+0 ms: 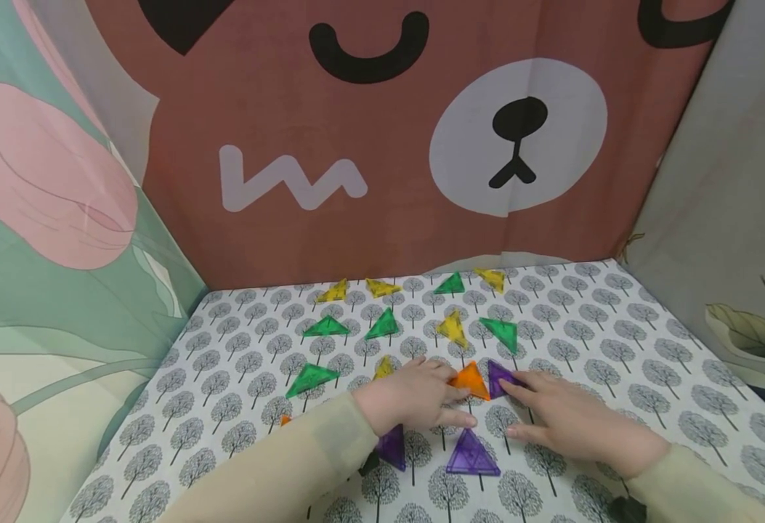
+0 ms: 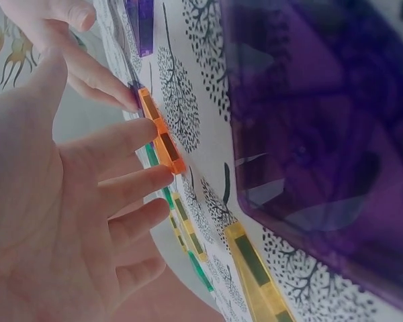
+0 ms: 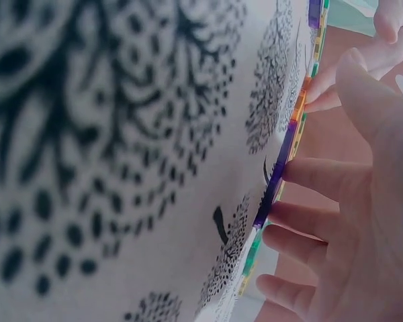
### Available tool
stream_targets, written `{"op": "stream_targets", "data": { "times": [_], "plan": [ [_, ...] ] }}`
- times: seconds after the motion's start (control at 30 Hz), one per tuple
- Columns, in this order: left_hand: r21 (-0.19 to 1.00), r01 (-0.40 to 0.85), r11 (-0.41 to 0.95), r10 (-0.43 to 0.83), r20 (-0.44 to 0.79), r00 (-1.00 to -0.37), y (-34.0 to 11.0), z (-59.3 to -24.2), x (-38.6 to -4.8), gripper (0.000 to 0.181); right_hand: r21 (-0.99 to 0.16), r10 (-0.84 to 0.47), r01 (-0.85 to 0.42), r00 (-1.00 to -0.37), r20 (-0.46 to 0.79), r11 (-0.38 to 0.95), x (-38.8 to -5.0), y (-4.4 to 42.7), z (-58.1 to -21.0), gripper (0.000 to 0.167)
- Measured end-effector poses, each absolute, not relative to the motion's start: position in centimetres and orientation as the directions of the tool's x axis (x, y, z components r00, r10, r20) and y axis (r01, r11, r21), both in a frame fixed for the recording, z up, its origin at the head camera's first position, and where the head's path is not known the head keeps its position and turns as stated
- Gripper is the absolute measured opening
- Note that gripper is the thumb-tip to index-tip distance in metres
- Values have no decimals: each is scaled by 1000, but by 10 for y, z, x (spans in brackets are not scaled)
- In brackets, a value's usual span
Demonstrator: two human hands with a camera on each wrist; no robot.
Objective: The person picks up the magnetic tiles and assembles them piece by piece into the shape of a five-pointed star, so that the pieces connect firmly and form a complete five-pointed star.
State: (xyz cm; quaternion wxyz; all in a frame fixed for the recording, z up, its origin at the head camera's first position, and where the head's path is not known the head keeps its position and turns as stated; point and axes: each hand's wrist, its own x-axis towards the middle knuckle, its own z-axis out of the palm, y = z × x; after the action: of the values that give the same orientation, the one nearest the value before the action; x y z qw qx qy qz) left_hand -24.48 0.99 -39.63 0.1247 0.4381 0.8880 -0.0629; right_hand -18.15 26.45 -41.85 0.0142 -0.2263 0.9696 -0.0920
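Observation:
My left hand (image 1: 418, 396) rests its fingertips on an orange translucent triangle tile (image 1: 472, 380), its fingers nearly straight. Fingers of my right hand (image 1: 561, 418) touch a purple triangle tile (image 1: 497, 376) just right of the orange one. In the right wrist view that purple tile (image 3: 275, 178) lies flat, end to end with the orange tile (image 3: 300, 100). Another purple triangle (image 1: 474, 456) lies nearer, between the hands. A further purple tile (image 1: 392, 446) is partly hidden by my left wrist, and a yellow tile (image 1: 383, 367) shows behind that hand.
Green tiles (image 1: 326, 326) and yellow tiles (image 1: 335, 291) lie spaced out towards the back of the tree-print cloth (image 1: 245, 407). Beside my left sleeve peeks a bit of orange (image 1: 285, 420). A bear-print curtain (image 1: 290, 247) hangs along the back edge, with printed curtains at both sides.

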Motion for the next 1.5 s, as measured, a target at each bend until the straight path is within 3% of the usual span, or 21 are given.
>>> {"op": "stream_targets", "data": {
  "times": [0.83,1.03,1.27,1.37,1.5],
  "plan": [
    [22,791,612,762,-284,-582,12,-399,-245,75,-221,-451,-430,-891,-50,875,-185,265,-423,90],
    [26,795,606,766,-288,-575,11,-401,-247,74,-253,-466,-444,-884,-32,859,-181,260,-416,84],
    [-25,789,614,752,-286,-594,11,-402,-247,50,-319,-565,-539,-825,14,780,-159,242,-399,62],
    [-42,784,619,744,-288,-603,13,-400,-246,58,-308,-636,-597,-771,-32,741,-147,233,-397,59],
    [-42,771,635,728,-302,-616,14,-398,-246,69,-380,-677,-590,-720,-152,713,-134,224,-399,59]
  ]
}}
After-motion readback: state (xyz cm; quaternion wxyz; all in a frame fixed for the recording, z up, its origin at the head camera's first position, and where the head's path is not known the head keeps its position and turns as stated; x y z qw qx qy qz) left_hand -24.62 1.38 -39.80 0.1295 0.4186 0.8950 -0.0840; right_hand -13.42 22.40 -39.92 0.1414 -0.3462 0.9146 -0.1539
